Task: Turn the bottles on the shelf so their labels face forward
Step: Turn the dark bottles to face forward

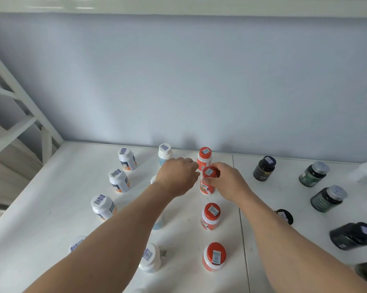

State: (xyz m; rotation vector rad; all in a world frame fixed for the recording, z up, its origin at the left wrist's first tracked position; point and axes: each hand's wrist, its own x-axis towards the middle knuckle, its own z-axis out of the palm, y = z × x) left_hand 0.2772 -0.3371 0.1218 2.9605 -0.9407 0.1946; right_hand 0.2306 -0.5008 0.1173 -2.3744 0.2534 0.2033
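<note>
Rows of pill bottles stand on a white shelf (pixel 77 187). My right hand (pixel 229 182) grips a red-capped white bottle (pixel 208 182), second from the back in the red-capped row, fingers around its cap and side. My left hand (pixel 178 176) hovers just left of that bottle, fingers curled towards it; whether it touches is unclear. Another red-capped bottle (pixel 204 158) stands behind, and two more, one (pixel 210 216) and the other (pixel 214 256), stand nearer me. My left forearm hides part of the blue-and-white bottle row.
White bottles with orange labels (pixel 118 180) line the left side. Dark bottles (pixel 264 168) and green ones (pixel 314 173) stand on the right; one black bottle (pixel 353 235) lies tilted. A grey wall backs the shelf, and a white frame (pixel 20 102) rises at left.
</note>
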